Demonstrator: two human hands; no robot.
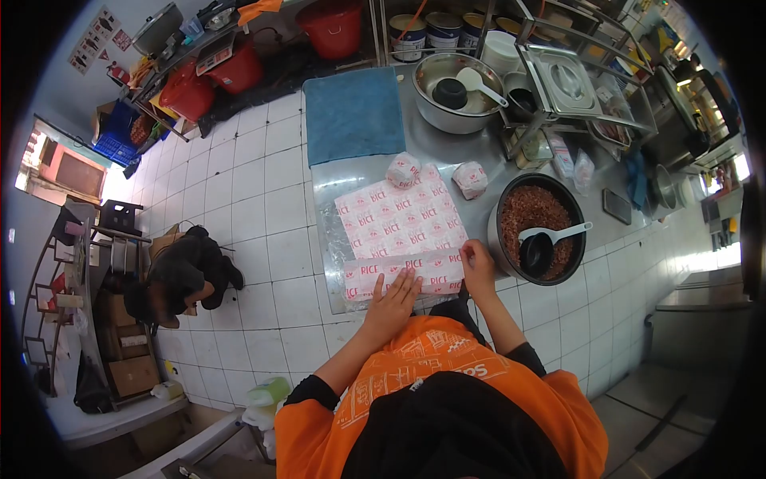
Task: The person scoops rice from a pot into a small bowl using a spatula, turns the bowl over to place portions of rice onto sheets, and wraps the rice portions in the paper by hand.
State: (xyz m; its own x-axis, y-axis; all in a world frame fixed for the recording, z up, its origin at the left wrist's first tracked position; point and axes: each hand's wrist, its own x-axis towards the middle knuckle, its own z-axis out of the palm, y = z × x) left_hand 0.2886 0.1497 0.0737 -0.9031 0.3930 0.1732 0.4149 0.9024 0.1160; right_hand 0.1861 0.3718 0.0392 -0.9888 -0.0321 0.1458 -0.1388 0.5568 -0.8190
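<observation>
Resting the left hand [391, 302] flat, fingers slightly spread, on a folded strip of paper [361, 279] printed RICE, at the near edge of the metal table [415, 136]. Curling the right hand [479, 271] at the strip's right end — too small to tell whether pinching it. Just beyond the strip, flat printed paper [391, 219], with clear plastic [331, 247] showing along its left side. Overlapping its far edge, one wrapped bundle [404, 171]; near its far right corner, another wrapped bundle [470, 180]. Close on the right, crowding that hand, a dark pot [495, 231] of reddish-brown food [531, 206], with a white-handled scoop [568, 231] inside. Farther off, a blue cloth [355, 116], a metal bowl [447, 120] and, beyond the pot, a phone [616, 206]. Down on the tiled floor [271, 215] to the left — well apart from the table — a crouching person [179, 271].
</observation>
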